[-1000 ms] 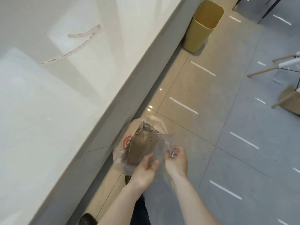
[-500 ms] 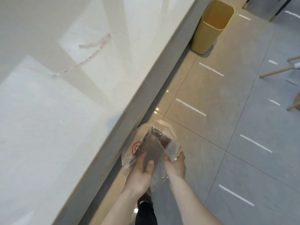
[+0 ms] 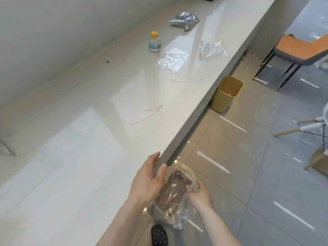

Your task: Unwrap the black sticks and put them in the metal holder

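A crumpled clear plastic bag [image 3: 174, 194] with dark brownish contents hangs just off the white counter's front edge [image 3: 177, 148]. No single black stick can be made out inside it. My right hand [image 3: 199, 196] pinches the bag's right side. My left hand [image 3: 145, 183] lies against the bag's left side with straight, spread fingers over the counter edge. A wire metal frame [image 3: 7, 148] shows at the far left of the counter, mostly cut off by the picture's edge.
On the counter lie torn wrapper strips [image 3: 150, 114], two empty clear bags [image 3: 173, 59] [image 3: 213, 50], a small yellow-capped bottle [image 3: 154, 42], a foil pouch [image 3: 184, 21] and a white cable [image 3: 79, 68]. A yellow bin [image 3: 227, 94] stands on the floor beside the counter. Chairs [image 3: 298, 50] stand at the right.
My head has lifted, bringing the counter top into view. Both hands and the bag have risen toward the counter edge. My left fingers have come off the bag and spread.
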### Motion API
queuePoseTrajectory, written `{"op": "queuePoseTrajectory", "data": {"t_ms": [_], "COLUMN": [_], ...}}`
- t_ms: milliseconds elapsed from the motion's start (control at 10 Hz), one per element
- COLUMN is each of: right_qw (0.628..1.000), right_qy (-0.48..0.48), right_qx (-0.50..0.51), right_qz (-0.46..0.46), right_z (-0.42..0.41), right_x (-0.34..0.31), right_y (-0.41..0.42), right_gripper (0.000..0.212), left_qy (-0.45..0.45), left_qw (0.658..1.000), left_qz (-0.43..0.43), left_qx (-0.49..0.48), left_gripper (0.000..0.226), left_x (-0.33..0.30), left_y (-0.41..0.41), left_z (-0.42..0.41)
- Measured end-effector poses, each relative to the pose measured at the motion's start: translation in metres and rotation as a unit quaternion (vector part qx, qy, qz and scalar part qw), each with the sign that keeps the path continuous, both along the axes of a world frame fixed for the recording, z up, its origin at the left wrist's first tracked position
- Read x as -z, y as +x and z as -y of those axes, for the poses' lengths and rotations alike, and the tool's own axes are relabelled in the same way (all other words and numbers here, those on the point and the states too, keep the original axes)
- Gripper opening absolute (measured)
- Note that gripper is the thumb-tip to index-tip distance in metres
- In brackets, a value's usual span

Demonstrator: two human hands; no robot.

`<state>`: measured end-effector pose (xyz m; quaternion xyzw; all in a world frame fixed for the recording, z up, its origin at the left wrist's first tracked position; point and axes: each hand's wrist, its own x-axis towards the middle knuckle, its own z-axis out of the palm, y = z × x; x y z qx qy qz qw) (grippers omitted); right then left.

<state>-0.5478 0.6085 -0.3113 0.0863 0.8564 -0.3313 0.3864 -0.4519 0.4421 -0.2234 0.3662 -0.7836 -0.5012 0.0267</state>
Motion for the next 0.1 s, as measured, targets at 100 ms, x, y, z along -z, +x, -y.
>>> {"op": "queuePoseTrajectory", "data": {"t_ms": [100], "right_qw": [0.997], "right_qy": [-0.011], "right_qx": [-0.048], "right_qz": [-0.062], "right_z": [0.0198], "right_x": [-0.0365], "right_y": [0.0126], "right_gripper": [0.063], "left_qy": [-0.035], "left_qw": [0.998], "left_qz": [-0.042], "left_qx": [-0.036], "left_gripper": [0.05], "left_x": [-0.0399], "left_y": [0.0287], "left_z": [0.0232]}}
